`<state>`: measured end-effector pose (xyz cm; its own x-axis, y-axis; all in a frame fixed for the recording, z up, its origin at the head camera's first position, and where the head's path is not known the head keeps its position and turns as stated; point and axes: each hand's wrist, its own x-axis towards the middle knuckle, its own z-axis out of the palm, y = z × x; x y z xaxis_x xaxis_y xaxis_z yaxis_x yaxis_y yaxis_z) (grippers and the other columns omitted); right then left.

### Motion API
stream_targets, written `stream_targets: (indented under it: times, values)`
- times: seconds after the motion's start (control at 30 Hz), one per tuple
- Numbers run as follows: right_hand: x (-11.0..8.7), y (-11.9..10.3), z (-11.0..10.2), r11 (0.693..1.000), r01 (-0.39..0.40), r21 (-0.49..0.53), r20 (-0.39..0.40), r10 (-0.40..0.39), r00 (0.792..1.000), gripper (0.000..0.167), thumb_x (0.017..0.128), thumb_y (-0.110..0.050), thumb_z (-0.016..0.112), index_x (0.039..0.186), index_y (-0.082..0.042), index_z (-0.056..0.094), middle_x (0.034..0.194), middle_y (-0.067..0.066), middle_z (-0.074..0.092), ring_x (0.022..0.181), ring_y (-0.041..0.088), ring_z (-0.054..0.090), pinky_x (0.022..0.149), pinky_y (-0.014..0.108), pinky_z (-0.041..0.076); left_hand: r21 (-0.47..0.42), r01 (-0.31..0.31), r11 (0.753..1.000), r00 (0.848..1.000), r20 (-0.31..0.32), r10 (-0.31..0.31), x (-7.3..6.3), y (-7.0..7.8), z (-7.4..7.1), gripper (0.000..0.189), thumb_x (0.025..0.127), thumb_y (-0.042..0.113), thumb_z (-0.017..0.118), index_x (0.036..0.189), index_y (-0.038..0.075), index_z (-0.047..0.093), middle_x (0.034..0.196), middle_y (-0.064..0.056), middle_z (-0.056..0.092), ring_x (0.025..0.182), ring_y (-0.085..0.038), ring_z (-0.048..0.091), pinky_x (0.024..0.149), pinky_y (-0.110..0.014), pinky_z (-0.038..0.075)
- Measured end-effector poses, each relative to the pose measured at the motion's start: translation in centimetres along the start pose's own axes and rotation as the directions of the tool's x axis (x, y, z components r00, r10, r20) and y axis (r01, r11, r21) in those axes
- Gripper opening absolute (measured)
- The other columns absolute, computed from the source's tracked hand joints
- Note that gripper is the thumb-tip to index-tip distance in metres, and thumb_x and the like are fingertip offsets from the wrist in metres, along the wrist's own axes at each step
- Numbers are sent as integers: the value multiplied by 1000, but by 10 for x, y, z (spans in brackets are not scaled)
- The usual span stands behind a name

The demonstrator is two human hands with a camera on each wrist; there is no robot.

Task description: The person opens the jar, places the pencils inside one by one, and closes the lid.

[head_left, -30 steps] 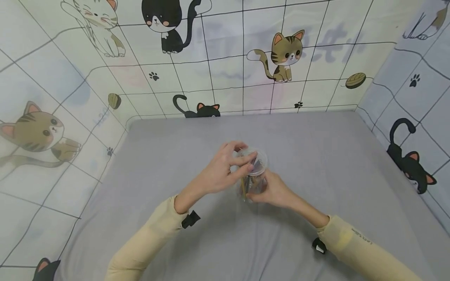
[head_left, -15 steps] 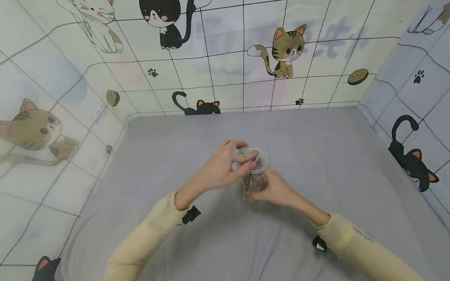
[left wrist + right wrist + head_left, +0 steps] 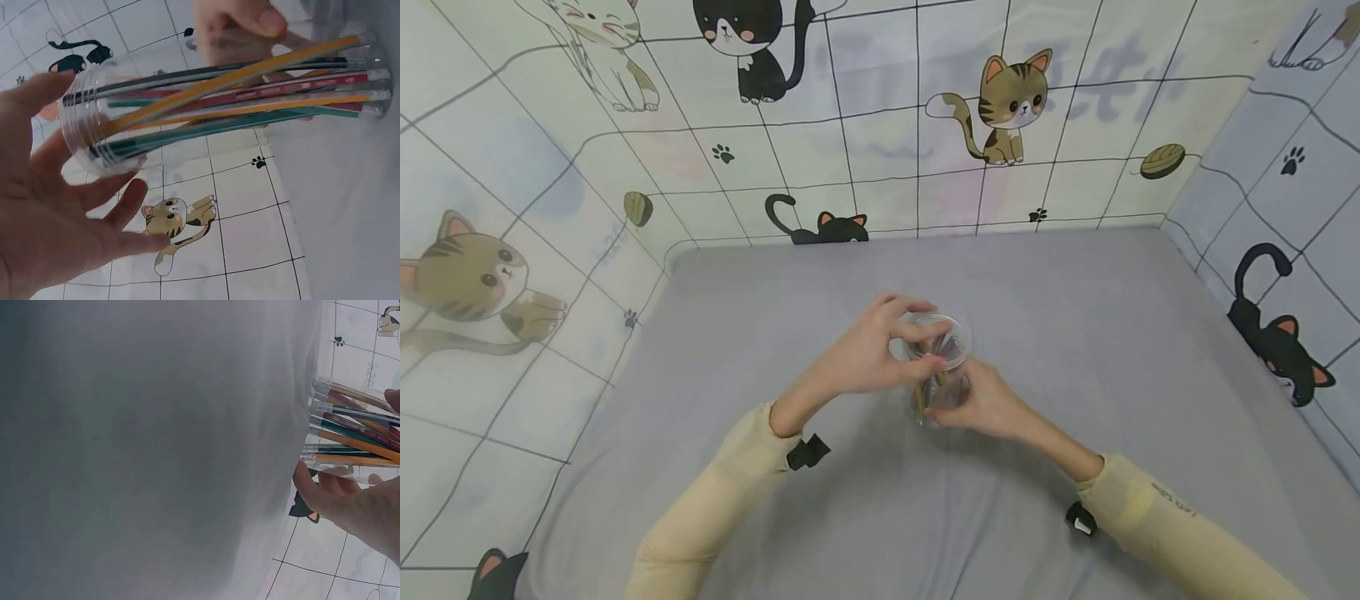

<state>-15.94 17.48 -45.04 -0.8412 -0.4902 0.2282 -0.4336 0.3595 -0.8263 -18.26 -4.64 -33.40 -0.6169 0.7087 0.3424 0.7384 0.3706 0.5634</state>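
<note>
A clear plastic jar (image 3: 951,389) stands upright on the grey cloth, full of pencils (image 3: 237,81) in yellow, black, red and green, their eraser ends at the bottom. My right hand (image 3: 988,402) grips the jar's lower side, thumb in front and fingers behind. From the left, my left hand (image 3: 872,346) reaches over the top. Its thumb and index finger hold the clear ridged lid (image 3: 84,125) at the jar's mouth, while the other fingers spread beside it in the left wrist view. In the right wrist view, the right hand's fingers cup the jar near its base.
A grey cloth (image 3: 775,292) covers the table. Behind and at both sides hang white sheets (image 3: 880,150) with a grid and cartoon cats. Black straps (image 3: 808,452) show at the sleeve cuffs.
The left thumb and index finger have spread a little further apart over the lid, and that hand has turned slightly. The right hand keeps its grip on the jar. The view has tilted slightly.
</note>
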Motion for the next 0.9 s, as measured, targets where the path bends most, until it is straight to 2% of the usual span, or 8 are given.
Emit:
stream_targets:
  times: [0.1,0.17,0.27,0.4,0.53,0.7,0.8,0.9]
  values:
    - [1,1,2,1000,8,-8,-5,-8,1000,73,74,-13,85,137,-9,49,120,7,63,99,26,62,73,34,53,-11,19,1000,995,101,-18,1,-2,-8,41,90,23,75,129,14,69,137,-15,50,129,-31,32,98,-47,40]
    - [1,0,3,1000,5,-10,-8,-5,1000,69,74,-14,85,134,-8,51,118,8,65,97,24,61,73,34,53,20,8,1000,990,137,-10,1,-2,-12,41,92,23,74,132,15,67,136,-15,48,128,-31,29,98,-46,39]
    - [1,-1,3,1000,-10,-5,-6,10,1000,70,74,-14,85,134,-8,50,119,9,64,98,25,61,73,33,53,126,-46,991,985,171,24,1,1,-16,41,94,21,71,134,14,66,135,-17,51,127,-32,35,100,-44,39]
    - [1,-1,2,1000,-8,2,-2,8,1000,75,74,-13,86,138,-7,47,125,10,62,105,28,61,77,35,54,249,-99,963,979,197,50,1,11,-20,40,95,17,69,134,13,65,142,-20,52,125,-34,45,103,-42,40]
    - [0,0,1,1000,12,8,13,-12,1000,79,75,-12,85,142,-7,44,127,9,60,106,29,61,78,36,54,246,-70,967,984,179,26,-1,17,-18,38,95,17,68,133,13,66,145,-22,49,125,-35,45,102,-44,42]
    - [0,2,1,1000,18,2,11,-18,1000,81,76,-12,86,144,-8,42,125,7,61,96,23,59,69,35,54,238,-11,971,997,83,-9,-4,16,-8,40,93,33,72,129,16,69,138,-23,50,122,-36,40,94,-45,45]
    - [-1,2,1,1000,14,-8,1,-14,1000,81,75,-12,86,144,-8,43,126,6,61,97,21,59,69,34,54,262,-26,965,999,49,13,-4,15,-5,39,91,34,74,126,15,71,131,-23,55,117,-36,43,91,-43,46]
    - [-1,3,1,1000,12,-17,-9,-12,1000,79,74,-12,86,141,-8,45,123,8,62,95,21,59,69,32,53,240,-63,969,996,69,48,-2,14,-7,36,91,24,75,125,13,72,132,-22,57,119,-35,47,95,-42,45]
